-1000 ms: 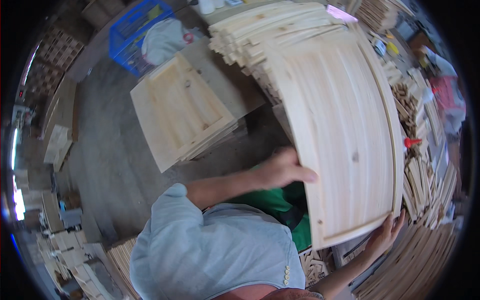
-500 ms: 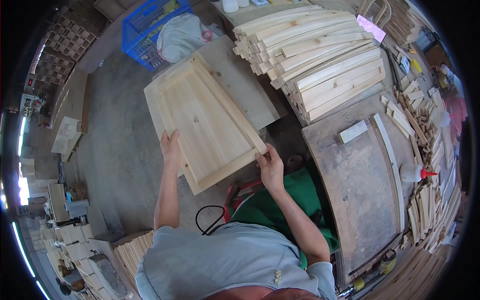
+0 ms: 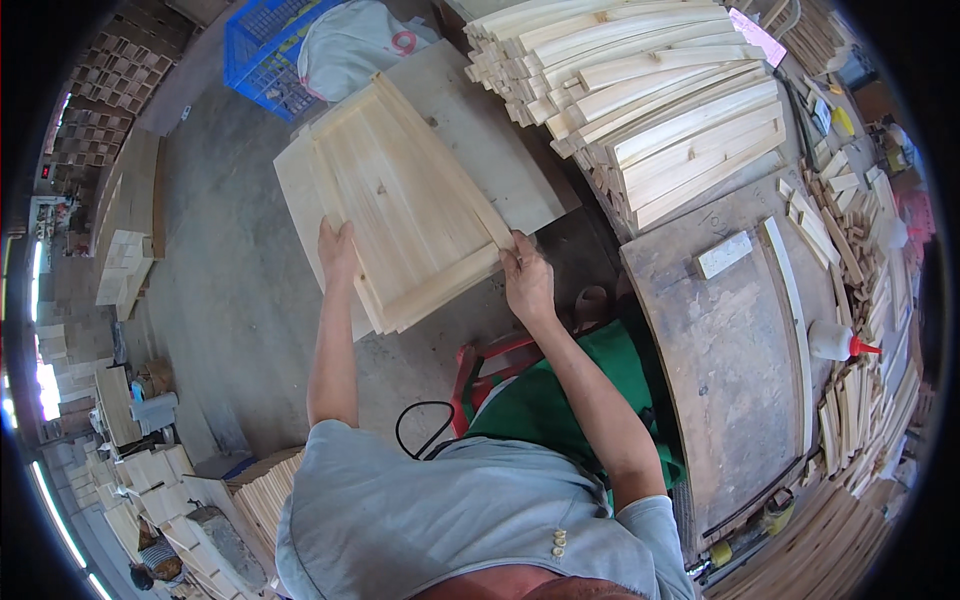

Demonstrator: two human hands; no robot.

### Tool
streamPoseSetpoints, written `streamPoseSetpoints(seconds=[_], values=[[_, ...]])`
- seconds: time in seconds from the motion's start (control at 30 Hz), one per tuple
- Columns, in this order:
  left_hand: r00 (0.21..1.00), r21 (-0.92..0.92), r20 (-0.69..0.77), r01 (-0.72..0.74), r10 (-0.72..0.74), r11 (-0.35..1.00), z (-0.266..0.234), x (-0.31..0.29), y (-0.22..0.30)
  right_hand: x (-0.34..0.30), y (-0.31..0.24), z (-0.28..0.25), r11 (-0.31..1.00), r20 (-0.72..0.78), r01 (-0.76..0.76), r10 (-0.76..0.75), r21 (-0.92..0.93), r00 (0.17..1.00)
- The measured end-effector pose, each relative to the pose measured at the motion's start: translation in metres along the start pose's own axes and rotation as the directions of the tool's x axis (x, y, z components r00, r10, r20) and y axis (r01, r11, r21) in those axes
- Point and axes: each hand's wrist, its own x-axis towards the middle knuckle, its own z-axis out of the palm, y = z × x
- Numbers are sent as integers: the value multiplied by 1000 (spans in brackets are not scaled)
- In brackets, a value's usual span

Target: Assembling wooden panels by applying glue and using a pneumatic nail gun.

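A shallow pale wooden tray [image 3: 400, 195] with raised strips along its edges lies between my two hands, its near end tilted toward me. My left hand [image 3: 338, 248] is closed on the left edge, the thumb on top and the other fingers mostly hidden beneath. On the near right corner, my right hand [image 3: 528, 280] grips the rim with thumb and fingers. Under the tray, along its left side, another light wooden panel [image 3: 295, 175] shows. A larger flat board [image 3: 490, 165] lies beneath on the far right side; how the tray rests on these is partly hidden.
At the far right is a pile of curved wooden slats [image 3: 650, 120]. The workbench [image 3: 715, 370] on my right holds a white block [image 3: 724, 255], a glue bottle [image 3: 830, 341] with a red tip and many offcuts. A blue crate [image 3: 262, 60] and a white sack [image 3: 355, 45] stand ahead.
Both hands have moved the tray farther from my body, over the panel beneath it. My grip on its left edge and near right corner stays. The whole view has shifted slightly.
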Motion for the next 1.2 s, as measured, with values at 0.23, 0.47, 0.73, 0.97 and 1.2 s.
streamPoseSetpoints(seconds=[0.23,0.47,0.73,0.97,1.2], values=[[998,141,55,-31,23,990,8,20,-74,0,9,-2,1000,41,10,-9,-6,999],[914,-256,94,-361,395,897,28,-6,62,-65,-11,-99,976,80,-14,-3,215,997],[-39,-780,626,-35,779,625,130,-300,357,-286,-73,-356,985,-763,-29,149,169,629],[-422,-987,27,135,906,92,154,-528,620,-443,-171,-504,742,-796,-564,-561,-362,-227],[-380,-993,34,91,924,74,127,-651,727,-472,-182,-546,307,-826,-920,-563,-243,30]])
